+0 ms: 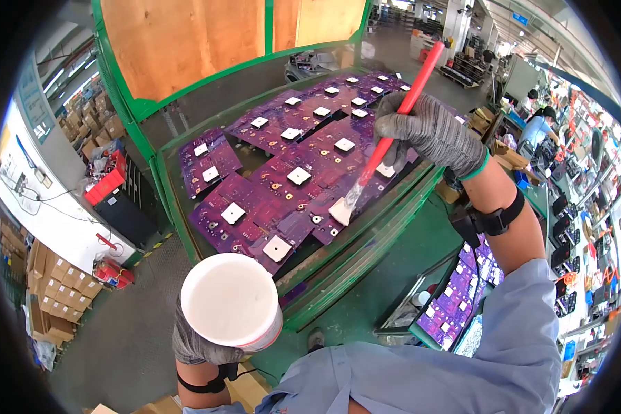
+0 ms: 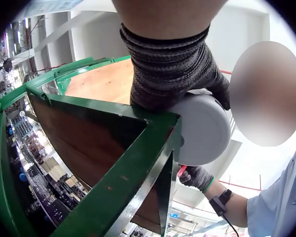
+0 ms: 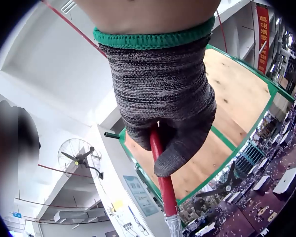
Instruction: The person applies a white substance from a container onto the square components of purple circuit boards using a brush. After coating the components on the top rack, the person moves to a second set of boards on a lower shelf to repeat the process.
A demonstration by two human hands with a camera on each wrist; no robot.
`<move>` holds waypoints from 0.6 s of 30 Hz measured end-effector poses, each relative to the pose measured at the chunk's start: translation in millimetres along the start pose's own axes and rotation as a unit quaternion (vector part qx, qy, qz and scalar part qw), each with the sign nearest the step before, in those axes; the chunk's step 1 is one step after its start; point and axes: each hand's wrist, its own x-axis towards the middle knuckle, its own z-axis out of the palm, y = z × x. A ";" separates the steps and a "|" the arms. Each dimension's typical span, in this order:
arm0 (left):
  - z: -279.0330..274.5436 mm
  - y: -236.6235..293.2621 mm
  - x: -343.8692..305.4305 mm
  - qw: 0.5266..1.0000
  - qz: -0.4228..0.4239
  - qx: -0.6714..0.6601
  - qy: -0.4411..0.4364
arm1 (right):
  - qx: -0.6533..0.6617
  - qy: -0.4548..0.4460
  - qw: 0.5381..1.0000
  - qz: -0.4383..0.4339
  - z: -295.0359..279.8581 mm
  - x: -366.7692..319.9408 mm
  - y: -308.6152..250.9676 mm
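Observation:
My gloved right hand (image 1: 431, 131) grips a long red brush handle (image 1: 400, 114); in the right wrist view the thumb and fingers of the right hand (image 3: 167, 108) close round the handle (image 3: 163, 182). The brush's pale bristles (image 1: 340, 211) are at the near edge of the purple circuit boards (image 1: 255, 183), which carry white square pieces (image 1: 299, 176). My gloved left hand (image 1: 196, 338) holds a white tub (image 1: 231, 300) of whitish contents in front of the boards. In the left wrist view, the left hand (image 2: 172, 74) is round the tub, whose grey-white base (image 2: 204, 131) shows.
A green frame (image 1: 148, 110) with wooden panels (image 1: 186, 41) rises behind the boards. More boards lie on a rack (image 1: 455, 297) at the lower right. Stacked cartons (image 1: 65, 286) stand at left, a person (image 1: 541, 127) by the benches at right.

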 end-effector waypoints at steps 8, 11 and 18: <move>-70.0 -63.2 -55.6 0.951 0.054 0.283 0.113 | 0.053 0.031 0.998 -0.030 -13.2 1.5 3.8; -70.3 -54.6 -55.0 0.838 0.044 0.542 0.041 | 0.025 0.019 0.999 -0.020 -9.2 3.4 13.7; -66.5 -63.5 -54.3 0.988 0.010 0.031 0.148 | 0.056 0.033 0.997 -0.035 -16.7 -7.3 0.6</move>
